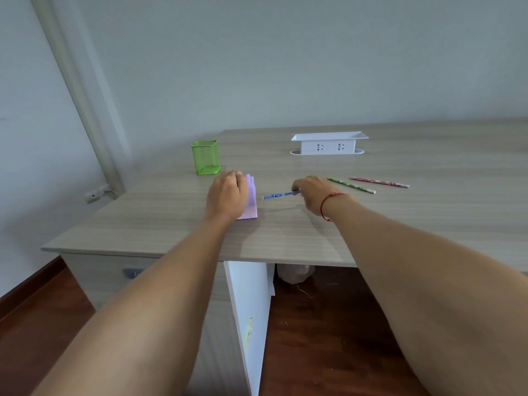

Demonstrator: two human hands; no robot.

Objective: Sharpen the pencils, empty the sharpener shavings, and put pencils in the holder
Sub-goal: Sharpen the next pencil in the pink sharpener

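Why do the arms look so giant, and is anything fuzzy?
Head view: the wide lens stretches the forearms near the bottom and slants the wall trim; head view: soft light, faint shadow under the right hand; head view: the blue pencil it holds looks slightly smeared, the left hand on the sharpener is sharp.

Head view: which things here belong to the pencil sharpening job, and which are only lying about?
Belong to the job: lilac sharpener gripped by the left hand; blue pencil pinched by the right hand; green pencil; red patterned pencil; green mesh holder.

Lying about: white socket box on the desk; wall socket; pale bag under the desk.
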